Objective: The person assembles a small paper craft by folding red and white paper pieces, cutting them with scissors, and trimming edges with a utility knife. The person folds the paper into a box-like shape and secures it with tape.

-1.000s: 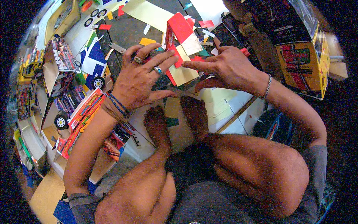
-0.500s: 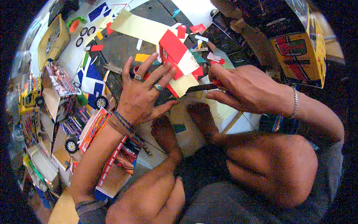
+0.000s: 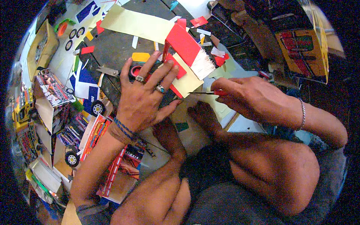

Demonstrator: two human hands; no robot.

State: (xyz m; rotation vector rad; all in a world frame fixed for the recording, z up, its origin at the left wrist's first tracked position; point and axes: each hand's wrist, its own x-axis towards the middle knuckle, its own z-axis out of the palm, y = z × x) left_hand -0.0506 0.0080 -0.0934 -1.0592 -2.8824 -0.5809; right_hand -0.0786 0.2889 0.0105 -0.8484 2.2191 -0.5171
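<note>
While the left hand (image 3: 144, 97) lies flat, fingers spread, pressing the red-and-cream paper model (image 3: 183, 62) down, the right hand (image 3: 247, 97) at three o'clock pinches a red-handled blade (image 3: 204, 92), tip touching the model's lower edge.

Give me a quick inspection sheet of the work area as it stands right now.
Surface: dark mat on the floor, partly covered.
Job's things: red and cream paper model, pinned flat; red-handled blade pointing at its edge.
Clutter: paper scraps, yellow sheet, toy wheels, printed cartons.
Grippers: left hand spread on the model; right hand grips the blade.
Cables: nothing seen.
Surroundings: yellow printed box at upper right; the person's bare feet below the model.
</note>
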